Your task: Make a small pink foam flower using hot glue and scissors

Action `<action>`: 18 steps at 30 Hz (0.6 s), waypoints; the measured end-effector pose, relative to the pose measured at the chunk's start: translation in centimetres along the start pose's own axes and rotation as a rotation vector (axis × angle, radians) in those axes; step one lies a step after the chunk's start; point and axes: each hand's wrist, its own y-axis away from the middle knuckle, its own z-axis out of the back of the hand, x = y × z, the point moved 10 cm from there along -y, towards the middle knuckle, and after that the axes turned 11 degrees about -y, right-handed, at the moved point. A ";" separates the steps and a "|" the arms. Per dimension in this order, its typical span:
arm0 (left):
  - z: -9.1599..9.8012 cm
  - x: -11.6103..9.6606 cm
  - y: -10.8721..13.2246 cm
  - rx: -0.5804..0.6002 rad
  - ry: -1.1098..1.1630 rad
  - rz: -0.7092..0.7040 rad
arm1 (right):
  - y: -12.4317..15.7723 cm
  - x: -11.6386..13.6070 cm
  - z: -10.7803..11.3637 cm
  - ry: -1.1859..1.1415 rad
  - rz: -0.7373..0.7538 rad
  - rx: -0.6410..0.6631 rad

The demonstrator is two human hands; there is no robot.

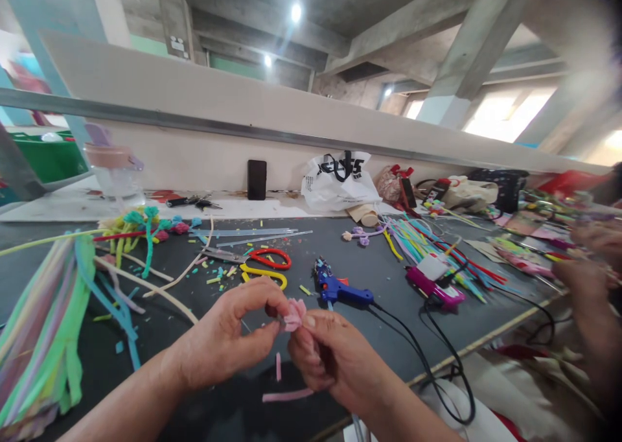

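A small pink flower of folded fuzzy stems (294,315) is held between my two hands above the dark table. My left hand (233,328) pinches its left side between thumb and fingers. From the right, my right hand (335,351) grips it with thumb and curled fingers; its lower part is hidden there. Below lie a short pink piece (278,367) and a longer pink strip (287,396), partly behind my right hand. Just beyond my hands are a blue glue gun (343,290) and scissors (265,267) with one red and one yellow handle.
Bundled pastel fuzzy stems (48,325) hang over the left side. A magenta glue gun (435,290) with black cables lies right, near a co-worker's hand (586,286). Along the back stand a phone (257,180), a white bag (337,183) and a clear cup (114,173).
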 end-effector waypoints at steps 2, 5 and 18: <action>-0.2 0.1 0.0 0.013 -0.014 0.010 | 0.0 0.0 0.1 0.014 0.005 -0.001; -0.5 0.3 0.0 0.043 -0.034 0.034 | 0.0 -0.2 0.2 0.013 -0.001 -0.012; -0.2 0.3 0.1 -0.008 -0.080 -0.016 | -0.1 -0.3 0.4 -0.044 0.004 -0.008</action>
